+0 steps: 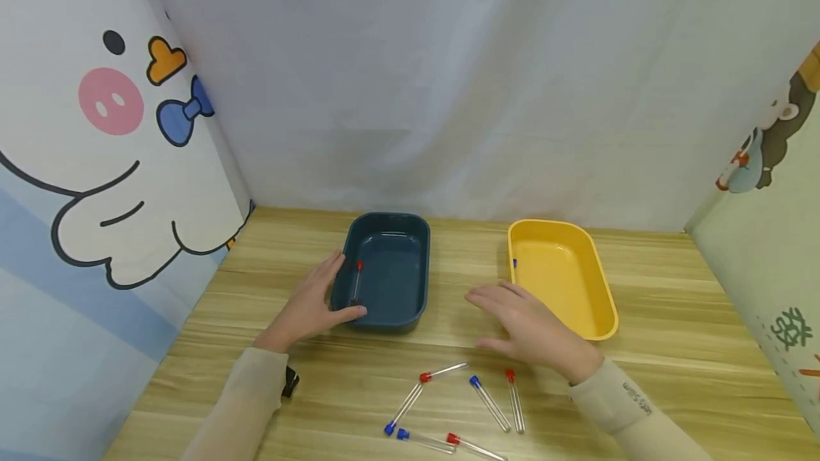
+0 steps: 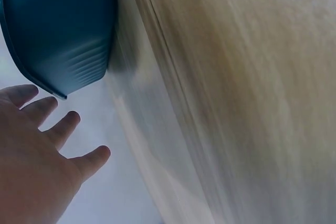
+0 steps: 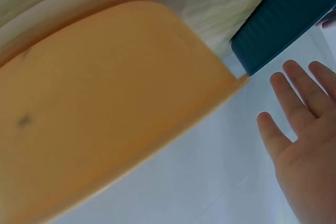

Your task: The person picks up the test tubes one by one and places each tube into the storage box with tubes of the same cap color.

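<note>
Around my yellow-brown wood-grain desk (image 1: 673,304) I see a plain pale-grey fabric backdrop (image 1: 416,91), a printed white cartoon bird (image 1: 150,176) at left and a brown-and-blue cartoon figure (image 1: 775,137) at right.

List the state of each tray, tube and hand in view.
Dark blue tray: upright, red-capped tube inside
Yellow tray: upright, blue cap at left side
Three loose red-capped tubes: closed, lying down
Three loose blue-capped tubes: closed, lying down
Left hand: fingers spread, by dark blue tray
Right hand: fingers extended, holding nothing
</note>
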Demonstrator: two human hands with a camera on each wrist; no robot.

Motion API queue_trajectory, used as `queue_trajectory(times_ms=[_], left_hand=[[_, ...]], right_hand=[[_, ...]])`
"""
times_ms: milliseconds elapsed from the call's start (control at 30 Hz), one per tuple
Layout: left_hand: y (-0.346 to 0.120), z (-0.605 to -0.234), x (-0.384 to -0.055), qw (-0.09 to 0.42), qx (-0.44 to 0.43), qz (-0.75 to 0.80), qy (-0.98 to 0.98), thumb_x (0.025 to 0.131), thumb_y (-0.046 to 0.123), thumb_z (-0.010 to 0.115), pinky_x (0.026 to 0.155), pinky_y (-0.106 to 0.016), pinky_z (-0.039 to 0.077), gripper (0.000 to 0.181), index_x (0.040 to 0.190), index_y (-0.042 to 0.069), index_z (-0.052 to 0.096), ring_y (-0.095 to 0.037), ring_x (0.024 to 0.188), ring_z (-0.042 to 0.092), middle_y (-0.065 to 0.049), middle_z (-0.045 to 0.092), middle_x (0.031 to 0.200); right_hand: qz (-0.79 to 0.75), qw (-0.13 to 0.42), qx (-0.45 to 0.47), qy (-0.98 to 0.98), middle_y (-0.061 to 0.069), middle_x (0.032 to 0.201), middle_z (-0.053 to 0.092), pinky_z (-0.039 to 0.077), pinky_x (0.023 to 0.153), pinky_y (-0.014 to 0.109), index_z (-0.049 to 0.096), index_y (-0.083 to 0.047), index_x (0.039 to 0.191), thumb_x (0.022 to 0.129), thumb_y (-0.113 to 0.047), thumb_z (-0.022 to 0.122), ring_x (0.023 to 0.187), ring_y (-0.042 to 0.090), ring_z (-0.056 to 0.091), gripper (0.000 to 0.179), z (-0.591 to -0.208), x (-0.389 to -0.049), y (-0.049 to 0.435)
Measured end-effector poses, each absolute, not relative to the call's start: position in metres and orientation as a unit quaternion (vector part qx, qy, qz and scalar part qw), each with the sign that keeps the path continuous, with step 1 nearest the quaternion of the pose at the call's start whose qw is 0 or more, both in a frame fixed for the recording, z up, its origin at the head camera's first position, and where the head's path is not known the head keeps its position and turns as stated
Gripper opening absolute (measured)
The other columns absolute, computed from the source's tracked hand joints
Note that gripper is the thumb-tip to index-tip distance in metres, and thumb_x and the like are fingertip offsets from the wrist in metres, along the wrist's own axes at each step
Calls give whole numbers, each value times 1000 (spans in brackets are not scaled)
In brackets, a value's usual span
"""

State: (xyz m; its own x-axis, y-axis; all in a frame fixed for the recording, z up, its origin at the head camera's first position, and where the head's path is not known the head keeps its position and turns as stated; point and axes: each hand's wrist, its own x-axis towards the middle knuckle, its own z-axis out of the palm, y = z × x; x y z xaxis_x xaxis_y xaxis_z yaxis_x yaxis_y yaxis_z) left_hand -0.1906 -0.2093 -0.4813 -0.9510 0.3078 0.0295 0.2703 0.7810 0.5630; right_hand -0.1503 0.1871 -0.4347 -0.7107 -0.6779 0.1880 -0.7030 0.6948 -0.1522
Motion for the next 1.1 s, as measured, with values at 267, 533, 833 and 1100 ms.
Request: queue_trajectory(times_ms=[267, 533, 833, 1100], left_hand=[[-208, -482, -190, 44, 149, 296, 942, 82, 65, 77, 122, -72, 24, 118, 167, 12, 13, -45, 159, 17, -12, 11, 175], [-209, -483, -190, 53, 147, 299, 941, 80, 64, 80, 120, -74, 25, 121, 167, 13, 13, -45, 159, 16, -11, 10, 176], [-208, -482, -191, 61, 143, 303, 940, 78, 65, 81, 120, -73, 26, 123, 167, 14, 13, -44, 160, 15, -11, 10, 176], [-208, -482, -190, 64, 135, 311, 939, 78, 64, 82, 120, -73, 26, 124, 167, 14, 13, -44, 160, 15, -9, 9, 176]], right_hand=[[103, 26, 393, -913, 9, 141, 67, 43, 117, 54, 63, -5, 139, 87, -37, 83, 131, 27, 62, 65, -441, -149, 175], [104, 23, 419, -902, 9, 135, 70, 45, 115, 51, 68, -4, 132, 87, -38, 83, 127, 25, 64, 58, -451, -148, 167], [111, 13, 442, -890, 7, 128, 73, 46, 114, 51, 71, -6, 127, 89, -36, 81, 122, 23, 66, 50, -461, -147, 160], [117, -16, 432, -894, 2, 124, 73, 50, 107, 44, 72, -11, 127, 90, -41, 79, 116, 21, 66, 48, -471, -147, 156]])
